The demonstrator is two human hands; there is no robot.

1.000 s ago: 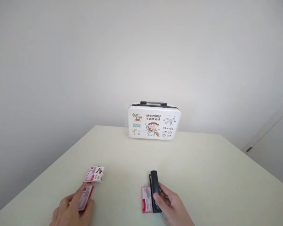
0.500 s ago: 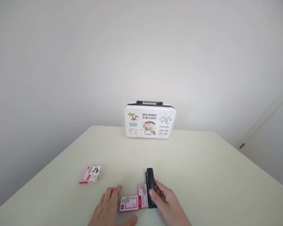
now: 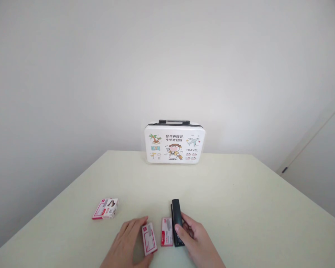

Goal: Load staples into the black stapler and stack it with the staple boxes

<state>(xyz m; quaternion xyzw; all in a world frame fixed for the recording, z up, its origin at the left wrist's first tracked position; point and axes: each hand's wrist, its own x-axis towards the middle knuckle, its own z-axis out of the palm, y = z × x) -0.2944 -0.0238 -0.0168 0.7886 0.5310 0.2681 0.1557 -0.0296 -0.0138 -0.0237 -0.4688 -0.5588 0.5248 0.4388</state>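
Note:
My right hand (image 3: 197,243) grips a black stapler (image 3: 176,221) that lies lengthwise on the pale table (image 3: 240,208), thumb on its left side. A small red-and-white staple box (image 3: 166,236) lies flat against the stapler's left edge. My left hand (image 3: 125,247) rests on the table with its fingers against a second small red-and-white box (image 3: 149,243), which lies just left of the first one. A third, thicker staple box (image 3: 105,209) lies apart at the left.
A white carry case (image 3: 174,143) with cartoon travel pictures and a black handle stands upright at the table's far edge against the wall. A door edge shows at the right.
My left hand carried the small box from the left side toward the stapler, then turned it from crosswise to lengthwise beside the other box. My right hand stayed on the stapler.

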